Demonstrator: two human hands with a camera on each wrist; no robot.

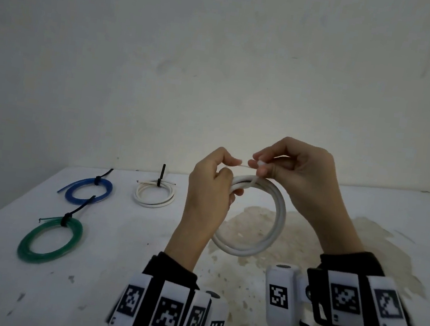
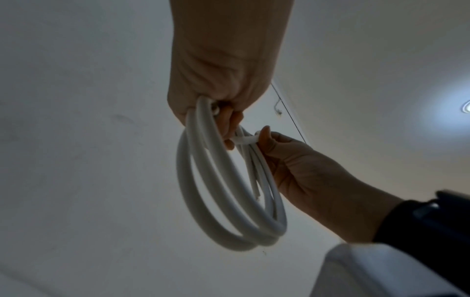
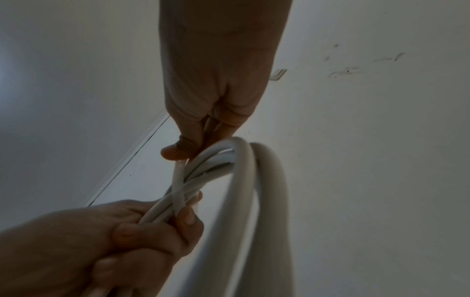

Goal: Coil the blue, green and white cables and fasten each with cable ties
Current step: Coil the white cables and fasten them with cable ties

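We are holding the white cable coil [image 1: 257, 217] up over the table [image 1: 115, 245]. Our left hand [image 1: 209, 186] is gripping its top strands and pinching the tail of a white cable tie [image 1: 252, 180]; our right hand [image 1: 297, 173] is pinching the tie's head. The right wrist view alone is showing the tie crossing the strands. Lying tied on the table: blue coil [image 1: 89, 191], green coil [image 1: 50, 239], second white coil [image 1: 154, 196].

The head camera looks forward and down from above at the white stained tabletop [image 1: 115, 245] and the wall behind it. Each wrist camera sits very close under its own hand and looks up along it. All three views share the thick white coiled cable [image 1: 261, 240] [image 2: 229, 201] [image 3: 244, 180].
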